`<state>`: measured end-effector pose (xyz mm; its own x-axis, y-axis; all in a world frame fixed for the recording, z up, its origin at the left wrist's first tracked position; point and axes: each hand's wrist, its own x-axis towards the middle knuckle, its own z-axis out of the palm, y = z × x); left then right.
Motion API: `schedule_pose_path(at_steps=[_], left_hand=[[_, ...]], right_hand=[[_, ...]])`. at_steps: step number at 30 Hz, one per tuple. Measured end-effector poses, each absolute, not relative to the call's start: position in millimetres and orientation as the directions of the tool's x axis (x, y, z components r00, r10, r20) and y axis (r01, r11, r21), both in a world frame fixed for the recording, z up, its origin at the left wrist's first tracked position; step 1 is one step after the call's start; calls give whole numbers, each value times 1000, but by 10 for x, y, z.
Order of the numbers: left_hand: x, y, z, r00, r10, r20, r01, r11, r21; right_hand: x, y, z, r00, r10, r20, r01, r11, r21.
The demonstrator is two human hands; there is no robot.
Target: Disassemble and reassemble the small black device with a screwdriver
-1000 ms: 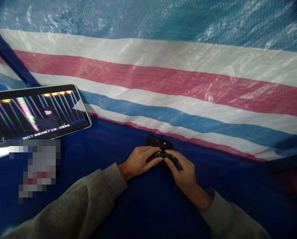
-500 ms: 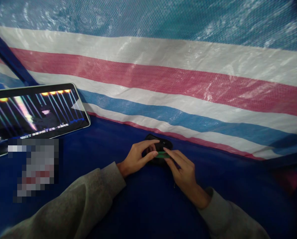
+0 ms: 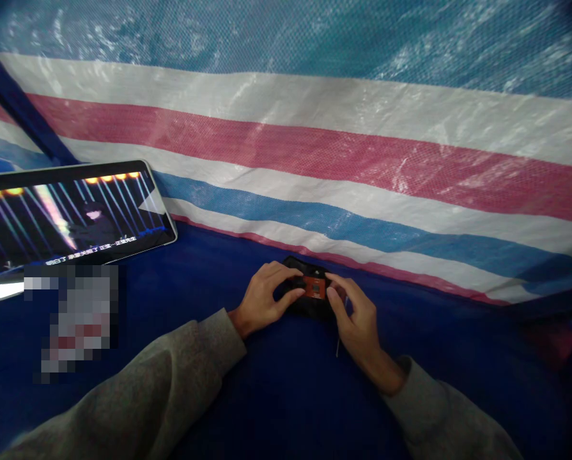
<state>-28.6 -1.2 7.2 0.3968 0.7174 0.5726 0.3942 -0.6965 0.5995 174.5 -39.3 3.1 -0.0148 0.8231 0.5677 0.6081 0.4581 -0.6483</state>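
A small orange-red rectangular piece [image 3: 315,287] with dark and pale markings sits between my hands; I cannot make out its exact kind. Thumb and fingers of my left hand [image 3: 266,297] pinch its left end. At its right end, my right hand [image 3: 357,316] holds it between thumb and index finger. Directly behind and beneath lies a black soft-looking item [image 3: 307,263], maybe a pouch, partly covered by my hands. A thin pale cord [image 3: 337,346] hangs down beside my right hand.
A tablet-like screen [image 3: 75,217] playing a video leans at the left. In front of it is a blurred-out pixelated patch [image 3: 82,319]. A striped plastic sheet [image 3: 314,153] rises behind the dark blue surface [image 3: 286,396].
The small piece has turned: a narrow green side showed before, and its orange-red face shows now. My right fingers have shifted slightly to the right along with it.
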Motion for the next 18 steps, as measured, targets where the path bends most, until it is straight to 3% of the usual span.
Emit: schedule_pose_path(at_steps=[10, 18], left_hand=[[-387, -111, 96, 496, 656, 569, 532, -747, 398], [-368, -108, 12, 491, 640, 591, 573, -749, 334]], right_hand=[[1755, -407, 31, -9, 830, 558, 587, 455, -669], [1748, -401, 20, -7, 828, 561, 587, 458, -668]])
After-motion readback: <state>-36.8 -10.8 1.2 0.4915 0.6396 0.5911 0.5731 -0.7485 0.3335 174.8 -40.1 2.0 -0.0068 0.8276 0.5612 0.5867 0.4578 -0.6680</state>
